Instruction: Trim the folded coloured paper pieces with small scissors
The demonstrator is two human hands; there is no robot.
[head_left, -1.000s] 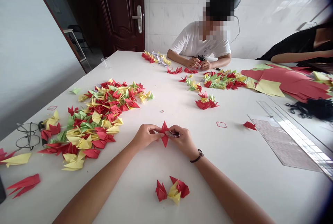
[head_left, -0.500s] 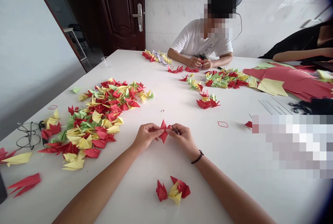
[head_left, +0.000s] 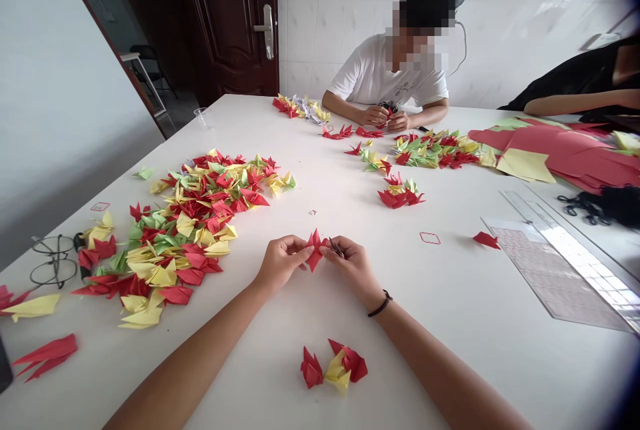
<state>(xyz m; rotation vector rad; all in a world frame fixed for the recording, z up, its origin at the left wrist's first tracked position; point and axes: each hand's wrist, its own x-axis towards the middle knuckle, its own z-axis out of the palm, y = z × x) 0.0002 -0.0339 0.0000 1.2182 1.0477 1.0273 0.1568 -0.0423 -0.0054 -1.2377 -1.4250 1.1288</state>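
While both hands pinched it from either side, left hand (head_left: 281, 263) and right hand (head_left: 351, 265), the red paper (head_left: 315, 251) sat between them above the tabletop (head_left: 450, 297).

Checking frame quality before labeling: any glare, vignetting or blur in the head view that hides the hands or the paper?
Head view: left hand, right hand and red folded paper sharp and evenly lit; head view: glare on the clear ruler at right; head view: dark vignette in the right corners.

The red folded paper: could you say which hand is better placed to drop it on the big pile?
Probably the left hand: it pinches the red folded paper, and the big pile lies on its side, away from the right hand.
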